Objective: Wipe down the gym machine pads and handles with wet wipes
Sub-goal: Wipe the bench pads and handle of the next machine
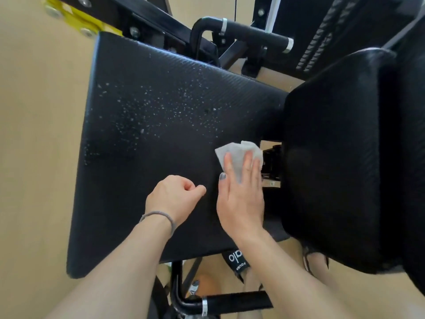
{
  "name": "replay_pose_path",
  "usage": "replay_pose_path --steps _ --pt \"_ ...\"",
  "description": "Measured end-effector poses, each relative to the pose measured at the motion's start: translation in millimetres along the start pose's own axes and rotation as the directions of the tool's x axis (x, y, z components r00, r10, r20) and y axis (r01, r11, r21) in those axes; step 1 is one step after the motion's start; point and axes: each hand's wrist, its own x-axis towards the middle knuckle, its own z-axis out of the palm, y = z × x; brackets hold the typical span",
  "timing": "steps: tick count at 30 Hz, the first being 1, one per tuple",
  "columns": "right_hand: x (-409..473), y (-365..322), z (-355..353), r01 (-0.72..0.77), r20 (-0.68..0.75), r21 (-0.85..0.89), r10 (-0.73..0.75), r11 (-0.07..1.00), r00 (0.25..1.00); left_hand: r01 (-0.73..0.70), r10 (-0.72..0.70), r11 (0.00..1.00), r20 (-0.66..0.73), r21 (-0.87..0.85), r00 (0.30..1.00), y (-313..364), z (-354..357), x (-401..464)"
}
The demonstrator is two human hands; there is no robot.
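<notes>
A large black seat pad (147, 139) fills the middle of the view, its upper half dotted with small white specks. My right hand (241, 194) lies flat with straight fingers on a white wet wipe (239, 153), pressing it onto the pad's right edge. My left hand (174, 199) hovers over the pad just left of it, fingers loosely curled, holding nothing. A second black pad (340, 157) stands to the right. One black handle (255, 34) sticks out at the top, another handle (234, 300) at the bottom.
Black machine frame with a yellow bracket (69, 14) runs across the top left. A weight stack (322, 42) shows at the top right. Tan floor (34, 134) surrounds the machine. A gap with frame parts (272, 162) separates the two pads.
</notes>
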Motion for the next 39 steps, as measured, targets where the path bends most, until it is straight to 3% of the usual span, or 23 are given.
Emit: replay_pose_path --steps 4,10,13,16,18,22,25,29,31,32,34,36,38,39 --pt "-33 10 -1 0.092 0.138 -0.032 -0.087 0.995 0.987 0.015 -0.015 0.999 0.005 -0.034 1.000 3 -2 -1" --pt "69 -23 -21 0.110 0.089 0.033 -0.113 0.993 0.990 0.029 -0.030 0.999 -0.020 -0.035 0.999 4 0 -1" --pt "25 -23 -11 0.300 0.172 0.049 -0.304 0.953 0.937 0.045 -0.044 0.997 0.016 -0.062 0.999 4 -4 -2" --pt "-15 -3 -15 0.366 0.280 0.087 -0.375 0.927 0.884 0.063 -0.054 0.990 0.075 -0.123 0.996 8 -8 -7" --pt "7 2 -22 0.347 0.269 0.033 -0.343 0.937 0.900 0.053 -0.048 0.994 0.056 -0.093 0.997 9 -8 -8" --pt "105 -11 -37 0.149 0.113 -0.001 -0.148 0.989 0.982 0.036 -0.034 0.998 0.027 -0.057 0.999 7 -5 -5" --pt "130 -20 -44 0.129 0.094 -0.071 -0.123 0.989 0.988 0.047 -0.045 0.997 0.037 -0.061 0.998 8 -4 -3" --pt "44 -27 -25 0.396 0.210 0.024 -0.392 0.918 0.896 0.112 -0.100 0.986 0.098 -0.121 0.990 12 -10 -4" --pt "42 -20 -33 0.467 0.313 0.055 -0.459 0.883 0.831 0.149 -0.122 0.975 0.161 -0.167 0.979 14 -12 -3" --pt "60 -17 -40 0.465 0.324 0.024 -0.447 0.885 0.834 0.155 -0.125 0.974 0.183 -0.164 0.975 16 -14 -3" --pt "99 -5 -52 0.322 0.248 -0.052 -0.300 0.945 0.921 0.131 -0.111 0.988 0.211 -0.084 0.971 23 -18 2" --pt "128 8 -53 0.035 0.112 -0.046 -0.029 0.998 0.993 0.090 -0.085 0.996 0.169 -0.023 0.982 35 -24 11" --pt "130 9 -48 -0.168 0.031 0.018 0.168 0.986 0.985 0.089 -0.074 0.992 0.151 -0.092 0.986 46 -25 21" --pt "123 3 -43 -0.197 0.010 0.037 0.197 0.980 0.980 0.096 -0.078 0.989 0.152 -0.112 0.985 50 -24 24"
